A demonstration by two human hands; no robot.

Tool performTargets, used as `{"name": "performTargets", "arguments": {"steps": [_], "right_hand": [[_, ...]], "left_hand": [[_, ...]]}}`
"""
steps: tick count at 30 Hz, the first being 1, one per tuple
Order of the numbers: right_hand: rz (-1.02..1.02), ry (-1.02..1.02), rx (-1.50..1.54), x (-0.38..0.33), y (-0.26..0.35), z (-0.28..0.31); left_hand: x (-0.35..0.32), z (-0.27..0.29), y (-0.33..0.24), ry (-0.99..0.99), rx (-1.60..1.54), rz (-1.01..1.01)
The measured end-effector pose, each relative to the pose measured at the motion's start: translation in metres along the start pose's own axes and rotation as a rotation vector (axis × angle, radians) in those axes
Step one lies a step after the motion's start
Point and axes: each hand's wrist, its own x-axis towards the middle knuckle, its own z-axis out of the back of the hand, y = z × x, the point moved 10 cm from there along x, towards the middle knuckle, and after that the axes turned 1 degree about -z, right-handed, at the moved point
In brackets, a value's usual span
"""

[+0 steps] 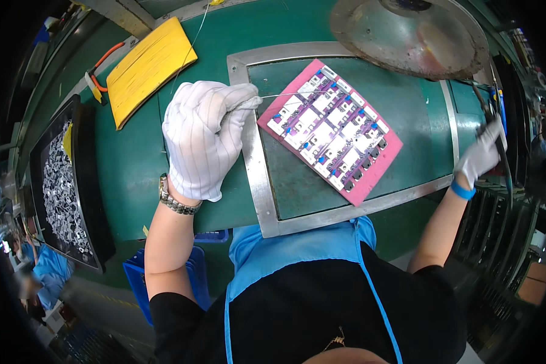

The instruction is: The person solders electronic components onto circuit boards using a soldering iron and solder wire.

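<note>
My left hand (206, 130), in a white striped glove, is closed in a pinch on a thin silvery solder wire (279, 95). The wire's end reaches over a circuit board panel (330, 130) with purple edging, white parts, blue dots and a row of black parts. Beneath the panel is a pink pad (370, 191), turned at an angle on the green work surface. Far to the right, my right hand (480, 155), gloved in white with a blue wristband, is wrapped round a dark, slender soldering iron (488, 112). Its tip is hard to make out.
A round metal hood (409, 39) hangs over the back right. A metal frame (258, 164) borders the work area. At left are a yellow board (151, 70) and a black tray (106, 224) of small metal parts. Blue bins (141, 282) stand below the table edge.
</note>
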Motion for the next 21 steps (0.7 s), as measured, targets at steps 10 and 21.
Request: {"name": "performTargets", "arguments": {"steps": [10, 21], "right_hand": [[-0.27, 0.444, 0.273, -0.113, 0.09, -0.052], [-0.236, 0.754, 0.351, -0.132, 0.102, -0.101]], "left_hand": [[-0.012, -0.014, -0.015, 0.041, 0.035, -0.127], [-0.022, -0.022, -0.021, 0.05, 0.049, -0.168]]}}
